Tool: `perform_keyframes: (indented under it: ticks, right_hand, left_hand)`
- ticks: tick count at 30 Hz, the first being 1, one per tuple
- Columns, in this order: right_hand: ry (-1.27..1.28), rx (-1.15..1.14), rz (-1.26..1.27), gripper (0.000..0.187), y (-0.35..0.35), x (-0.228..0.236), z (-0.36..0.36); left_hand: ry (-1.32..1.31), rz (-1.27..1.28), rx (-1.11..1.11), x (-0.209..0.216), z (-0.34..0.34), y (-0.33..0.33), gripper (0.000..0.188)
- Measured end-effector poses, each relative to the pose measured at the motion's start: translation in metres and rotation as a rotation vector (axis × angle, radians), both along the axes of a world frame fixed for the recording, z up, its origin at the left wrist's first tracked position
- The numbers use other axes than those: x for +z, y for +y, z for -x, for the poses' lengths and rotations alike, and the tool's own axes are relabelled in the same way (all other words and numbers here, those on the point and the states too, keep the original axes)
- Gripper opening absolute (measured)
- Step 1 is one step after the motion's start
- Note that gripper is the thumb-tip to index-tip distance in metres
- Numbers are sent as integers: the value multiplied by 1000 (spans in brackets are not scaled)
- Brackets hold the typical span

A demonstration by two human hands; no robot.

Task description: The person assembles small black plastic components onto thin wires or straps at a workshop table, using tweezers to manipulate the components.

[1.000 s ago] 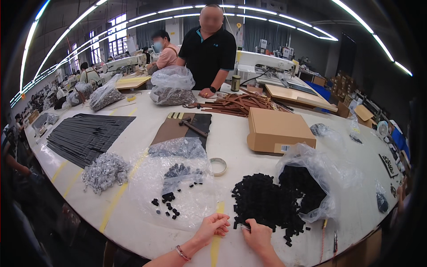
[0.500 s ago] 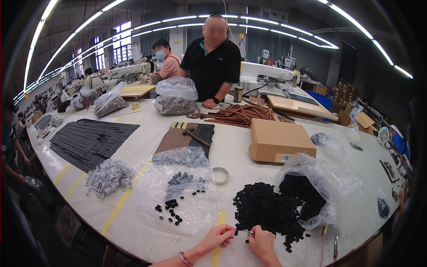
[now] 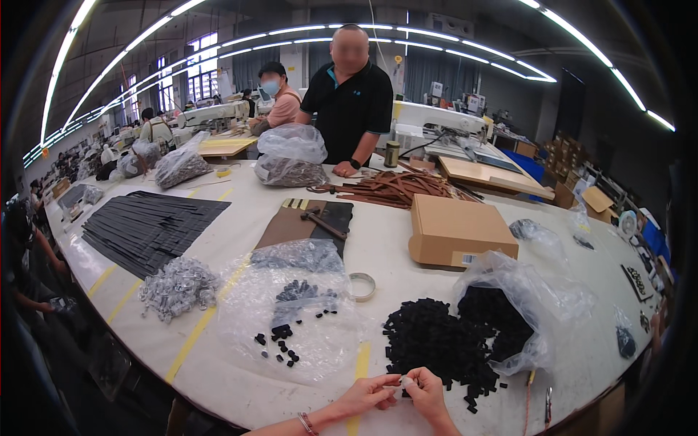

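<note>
At the near edge of the table my left hand [image 3: 372, 394] and my right hand [image 3: 425, 394] meet, both with pinched fingers. A small pale piece [image 3: 405, 381] shows between the fingertips; its kind is too small to tell. Just beyond my hands spreads a heap of small black pieces [image 3: 429, 338], with more of them inside an open clear plastic bag [image 3: 549, 323] on its right. To the left, a flat clear plastic bag [image 3: 247, 327] lies with several loose black pieces [image 3: 282, 333] on it.
Beyond are a tape roll [image 3: 371, 286], a cardboard box [image 3: 462, 231], a hammer [image 3: 324, 224] on a dark board and brown straps [image 3: 400, 189]. Left lie clear small parts [image 3: 178, 289] and black strips [image 3: 149, 231]. Snips [image 3: 548, 404] lie right. A person [image 3: 345, 109] stands opposite.
My hands have come together, the left moving slightly right and down. A thin silvery thing seen between them earlier no longer shows; a pale piece shows at the fingertips instead.
</note>
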State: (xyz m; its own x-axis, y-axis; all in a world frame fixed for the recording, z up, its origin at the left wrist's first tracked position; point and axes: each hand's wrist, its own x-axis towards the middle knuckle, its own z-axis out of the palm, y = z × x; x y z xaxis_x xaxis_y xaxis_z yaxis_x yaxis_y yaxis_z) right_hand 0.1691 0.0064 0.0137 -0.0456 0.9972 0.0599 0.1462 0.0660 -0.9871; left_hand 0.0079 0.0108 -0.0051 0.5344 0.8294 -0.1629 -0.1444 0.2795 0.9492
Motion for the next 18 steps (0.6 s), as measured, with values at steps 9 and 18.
perform_keyframes:
  ticks: [9, 18]
  right_hand:
    - [64, 133, 1, 7, -4, 4, 10]
    - [-308, -127, -159, 17, -4, 7, 2]
  left_hand:
    - [-70, 28, 98, -15, -1, 2, 19]
    - [-22, 45, 186, -2, 5, -3, 20]
